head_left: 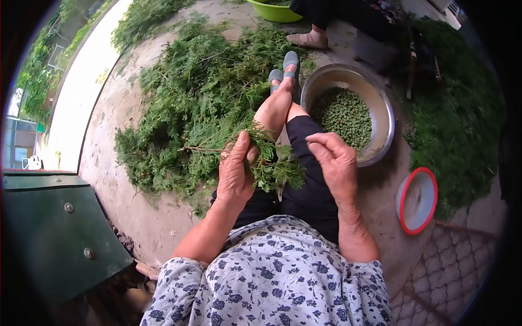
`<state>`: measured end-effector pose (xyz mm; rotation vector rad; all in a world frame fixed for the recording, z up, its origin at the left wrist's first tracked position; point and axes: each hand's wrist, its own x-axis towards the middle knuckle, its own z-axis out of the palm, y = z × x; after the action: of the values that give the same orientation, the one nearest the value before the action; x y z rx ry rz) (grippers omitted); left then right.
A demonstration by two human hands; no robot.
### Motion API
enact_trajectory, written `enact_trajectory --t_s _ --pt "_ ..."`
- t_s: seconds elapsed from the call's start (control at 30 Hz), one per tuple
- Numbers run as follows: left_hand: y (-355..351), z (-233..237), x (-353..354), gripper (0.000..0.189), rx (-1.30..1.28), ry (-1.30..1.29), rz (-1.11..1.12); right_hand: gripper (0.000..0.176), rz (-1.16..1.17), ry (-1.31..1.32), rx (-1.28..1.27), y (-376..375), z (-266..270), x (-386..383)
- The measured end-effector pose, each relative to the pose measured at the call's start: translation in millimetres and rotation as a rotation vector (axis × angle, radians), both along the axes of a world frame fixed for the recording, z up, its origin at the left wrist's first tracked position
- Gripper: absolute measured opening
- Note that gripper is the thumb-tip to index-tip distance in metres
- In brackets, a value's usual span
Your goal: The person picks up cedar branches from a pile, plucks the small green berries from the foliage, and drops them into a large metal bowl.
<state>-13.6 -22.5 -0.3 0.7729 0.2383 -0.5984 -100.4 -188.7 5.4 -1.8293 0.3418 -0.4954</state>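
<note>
My left hand (236, 171) grips a leafy green sprig (272, 163) over my lap, its thin stem sticking out to the left. My right hand (334, 160) hovers just to the right of the sprig with its fingers curled, and I cannot see anything in it. A steel bowl (383, 108) holding small green seeds (342, 117) stands on the ground by my right leg, close to the right hand.
A large heap of green branches (196, 92) covers the ground on the left. More greenery (462, 119) lies at the right. A red-rimmed white dish (417, 200) sits near my right elbow. Another person's foot (309, 39) and a green basin (274, 11) are ahead.
</note>
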Motion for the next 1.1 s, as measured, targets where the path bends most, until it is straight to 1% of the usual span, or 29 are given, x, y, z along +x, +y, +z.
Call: enact_trajectory --t_s 0.07,0.1,0.13,0.17,0.23,0.3,0.37,0.4,0.43,0.5,0.53,0.6,0.63,0.67,0.7,0.77,0.83,0.9,0.93,0.97,1.03,1.07,1.1 --pt "-0.1 6.7 -2.3 0.02 0.074 -0.025 0.011 0.016 0.171 -0.067 -0.05 23.9 -7.2 5.3" --pt "1.8 1.6 -1.7 0.024 0.134 -0.035 0.014 0.017 0.179 -0.057 -0.055 34.7 -8.5 6.4" --pt "5.2 -4.5 0.0 0.024 0.16 -0.048 0.02 0.019 0.205 -0.043 -0.017 40.9 -11.6 7.9" --pt "8.3 -8.7 1.5 0.024 0.186 -0.062 0.028 0.02 0.266 0.048 -0.016 42.4 -13.2 7.4" --pt "10.8 -7.4 1.3 0.024 0.218 -0.059 0.018 0.02 0.253 0.069 0.039 47.1 -19.0 9.3" --pt "12.8 -6.4 1.1 0.024 0.228 -0.056 0.006 0.019 0.234 0.104 0.035 47.3 -22.2 8.7" --pt "13.5 -5.5 0.4 0.023 0.275 -0.113 0.005 0.019 0.26 0.185 0.346 44.5 -26.9 8.6" --pt "14.6 -3.8 -1.7 0.02 0.197 -0.075 0.023 0.018 0.263 0.173 0.338 43.7 -30.3 9.1" --pt "14.8 -1.8 -2.8 0.02 0.196 -0.073 0.015 0.018 0.255 0.175 0.338 44.7 -31.5 8.0" --pt "16.7 1.5 -3.5 0.02 0.238 -0.146 0.033 0.014 0.194 0.115 0.494 50.2 -32.6 7.1" --pt "18.8 -2.4 -3.2 0.02 0.251 -0.161 0.054 0.014 0.194 0.116 0.495 55.1 -35.5 6.3" --pt "14.6 -1.2 -6.2 0.019 0.248 -0.153 0.064 0.011 -0.002 0.021 0.658 64.7 -38.7 7.1" --pt "12.9 0.6 -7.6 0.017 0.25 -0.147 0.08 0.009 -0.05 -0.011 0.805 67.3 -36.7 9.5" --pt "11.0 4.6 -11.5 0.017 0.228 -0.163 0.073 0.008 -0.11 -0.021 0.775 67.2 -33.2 10.4" --pt "13.0 -3.0 -10.9 0.019 0.199 -0.163 0.046 0.008 -0.161 -0.029 0.748 65.0 -31.5 11.5" --pt "20.4 -5.6 -5.9 0.02 0.21 -0.213 0.086 0.008 -0.306 -0.158 0.817 48.1 -34.1 17.2" --pt "25.3 1.3 0.1 0.022 0.23 -0.182 0.144 0.008 -0.363 -0.175 0.852 28.4 -33.8 18.5" --pt "29.1 -1.4 4.6 0.022 0.135 -0.114 0.186 0.007 -0.18 -0.177 1.019 23.3 -20.6 11.9" --pt "29.9 -3.2 5.5 0.022 0.119 -0.116 0.196 0.007 -0.16 -0.152 1.087 27.5 -8.5 12.8" --pt "30.0 -4.2 5.2 0.022 0.118 -0.119 0.209 0.007 -0.146 -0.148 1.087 32.5 -8.7 12.1" --pt "26.8 -5.7 5.9 0.022 0.147 -0.087 0.23 0.009 0.071 -0.062 1.043 42.5 -8.1 5.7" --pt "26.0 -7.7 5.7 0.022 0.115 -0.084 0.241 0.01 0.085 0.021 1.044 53.3 -4.8 4.5" --pt "24.8 -6.3 5.8 0.022 0.11 -0.089 0.246 0.012 0.126 0.075 0.967 62.6 -4.9 2.6"
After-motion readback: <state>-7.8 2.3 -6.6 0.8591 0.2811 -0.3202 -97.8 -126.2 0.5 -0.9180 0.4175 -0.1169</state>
